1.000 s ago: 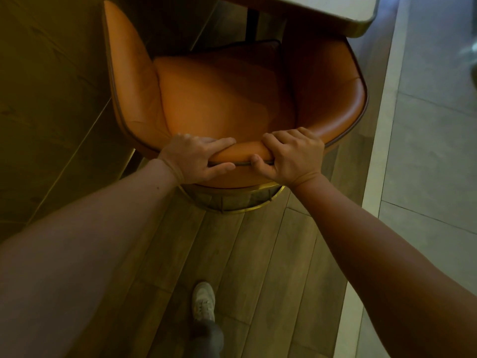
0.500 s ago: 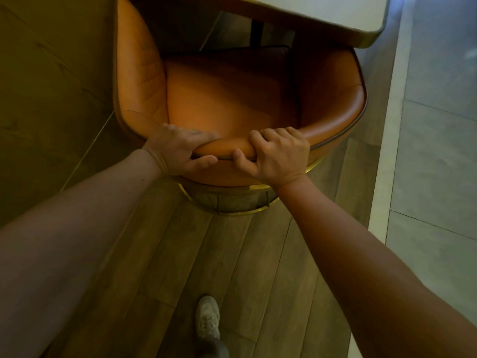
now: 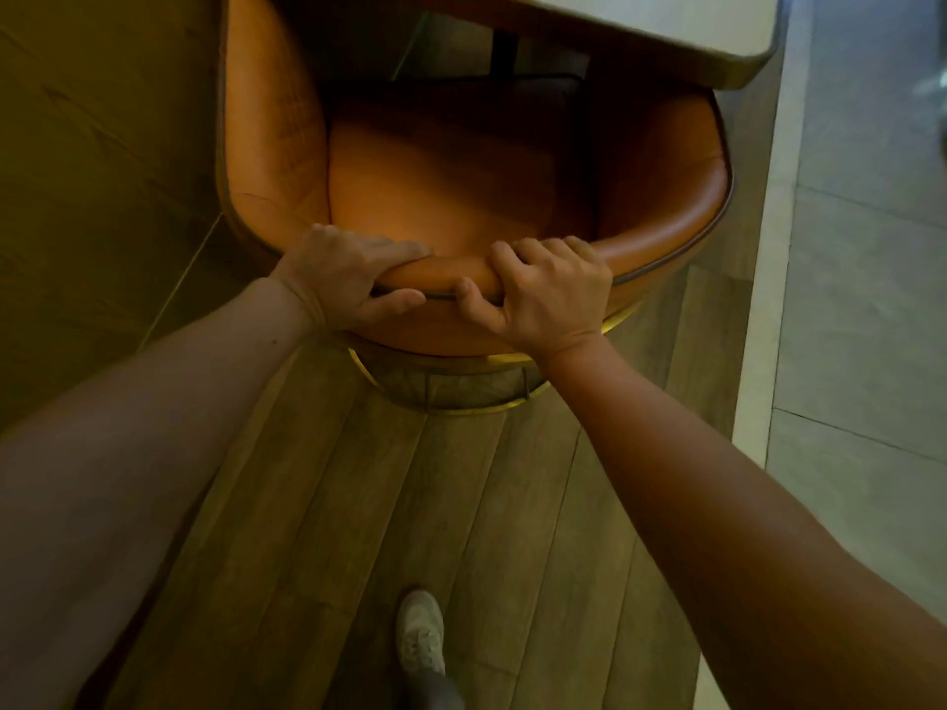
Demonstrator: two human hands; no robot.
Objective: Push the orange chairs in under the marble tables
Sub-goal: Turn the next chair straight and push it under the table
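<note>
Over the wooden floor (image 3: pixel 410 504), fingers of left hand (image 3: pixel 338 276) and right hand (image 3: pixel 548 294) gripped the orange chair (image 3: pixel 446 187) back, marble desk (image 3: pixel 666 23) lying directly ahead.

The rounded orange leather chair (image 3: pixel 451 187) has a gold metal base ring (image 3: pixel 464 409); the marble worktop (image 3: pixel 656 23) is pale cream, the plank floor (image 3: pixel 358 504) grey-brown.

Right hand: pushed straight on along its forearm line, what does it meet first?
The right hand grips the orange chair's backrest rim, so that comes first. Beyond it the line crosses open air above the seat toward the marble table; depth there is unclear.
</note>
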